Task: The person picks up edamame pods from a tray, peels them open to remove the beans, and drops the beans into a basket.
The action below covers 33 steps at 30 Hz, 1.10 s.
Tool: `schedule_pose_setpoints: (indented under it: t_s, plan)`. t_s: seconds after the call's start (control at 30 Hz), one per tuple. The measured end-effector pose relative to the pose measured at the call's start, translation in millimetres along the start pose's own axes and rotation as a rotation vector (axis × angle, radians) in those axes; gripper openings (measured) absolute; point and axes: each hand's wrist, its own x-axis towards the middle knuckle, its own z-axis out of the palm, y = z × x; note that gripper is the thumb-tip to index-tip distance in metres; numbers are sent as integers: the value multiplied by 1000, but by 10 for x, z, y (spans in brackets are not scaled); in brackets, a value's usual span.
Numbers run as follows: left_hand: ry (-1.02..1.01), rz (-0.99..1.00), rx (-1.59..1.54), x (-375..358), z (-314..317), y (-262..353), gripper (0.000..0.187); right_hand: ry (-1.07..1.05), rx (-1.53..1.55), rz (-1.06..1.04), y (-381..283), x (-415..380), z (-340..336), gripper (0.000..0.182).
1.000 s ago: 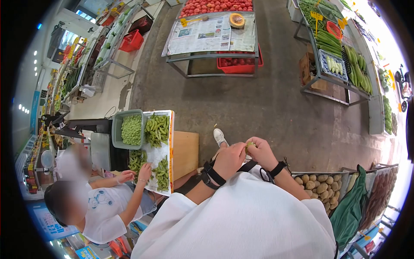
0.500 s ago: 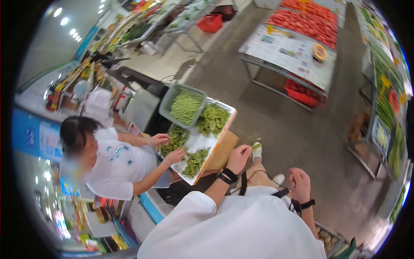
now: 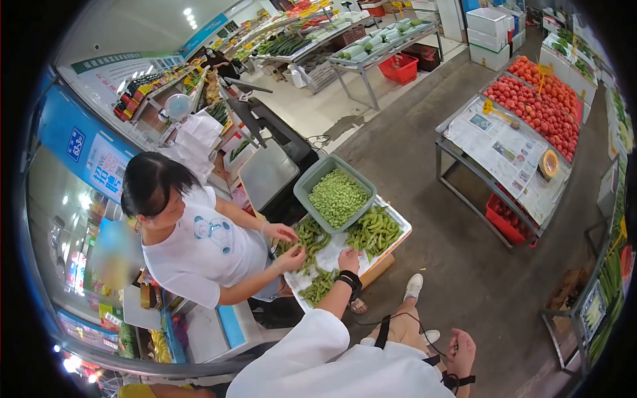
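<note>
My left hand (image 3: pixel 349 260) is over the white foam tray (image 3: pixel 302 298), beside a pile of green pods (image 3: pixel 373 232). Its fingers are drawn together, and what they hold, if anything, is too small to name. My right hand (image 3: pixel 460 353) is at the lower right, away from the tray, with curled fingers around something small and dark that I cannot make out. A grey-green basin (image 3: pixel 305 192) of shelled green beans (image 3: pixel 338 198) rests at the tray's far edge. More pods (image 3: pixel 318 286) lie at the near end. Across the tray, a co-worker's two hands (image 3: pixel 286 245) are close together over pods.
The co-worker (image 3: pixel 192 232) in a white shirt is at the left. A metal table (image 3: pixel 491 174) with newspaper and red tomatoes (image 3: pixel 531 109) stands at the upper right. Behind the basin is a dark counter (image 3: pixel 282 159). Vegetable racks (image 3: pixel 577 338) line the right side.
The view has shifted, and the tray and co-worker appear further right and lower. My left hand has moved from beside the tray to over it. My right hand remains low at the right.
</note>
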Motion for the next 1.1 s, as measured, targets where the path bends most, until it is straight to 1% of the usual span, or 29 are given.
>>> schedule_pose_setpoints:
  t_s: [0.07, 0.1, 0.13, 0.23, 0.3, 0.37, 0.43, 0.47, 0.5, 0.57, 0.6, 0.63, 0.7, 0.73, 0.77, 0.83, 0.9, 1.0, 1.03, 1.1]
  plan:
    - [53, 106, 133, 447, 64, -324, 30, -2, -4, -3, -11, 16, 14, 20]
    - [78, 160, 200, 517, 116, -357, 29, -8, -12, -11, -8, 18, 7, 20]
    - [123, 167, 336, 584, 145, -385, 26, -15, -18, -19, -11, 28, 12, 19]
    - [116, 353, 677, 628, 160, -454, 25, -52, 10, 6, -54, 6, 10, 18]
    - [73, 249, 627, 507, 153, -322, 26, -23, -10, 9, -101, -29, 68, 17]
    - [126, 308, 552, 751, 53, -649, 27, -17, 9, 12, -63, -19, 44, 16]
    - [159, 270, 483, 779, -46, -759, 28, -48, 38, 13, 38, 9, -53, 16]
    - [148, 324, 461, 770, -117, -813, 27, -67, 54, 9, 61, 4, -93, 16]
    - [49, 175, 328, 605, -130, -708, 26, -82, 56, 14, 48, -21, -91, 16]
    - [-147, -117, 57, -109, -82, -92, 22, -114, 63, 16, 9, -61, -38, 16]
    - [-246, -114, 51, -415, -26, 46, 19, -160, 64, 12, -11, -77, -22, 14]
    - [-396, -154, 101, -678, 6, 181, 21, -170, 21, 6, 4, -95, -4, 14]
    - [-728, -226, 167, -1341, 129, 452, 33, -181, -69, -4, 36, -128, 52, 15]
    - [-907, -274, 178, -1654, 190, 541, 39, -171, -277, -88, -33, -176, 141, 16]
    - [-1024, -298, 198, -1943, 250, 605, 44, -152, -486, -162, -103, -233, 235, 17]
    - [-1270, -356, 222, -2466, 401, 667, 52, -189, -484, -322, -32, -264, 273, 18]
    - [-1365, -341, 275, -2868, 520, 697, 59, -219, -529, -471, -88, -330, 310, 16]
    - [-1453, -291, 413, -3127, 635, 654, 65, -253, -239, -255, -8, -420, 206, 14]
    - [-1470, -267, 469, -3172, 664, 653, 66, -245, -243, -243, -25, -454, 162, 13]
    - [-1495, -330, 463, -3253, 703, 673, 68, -236, -249, -220, -69, -532, 90, 11]
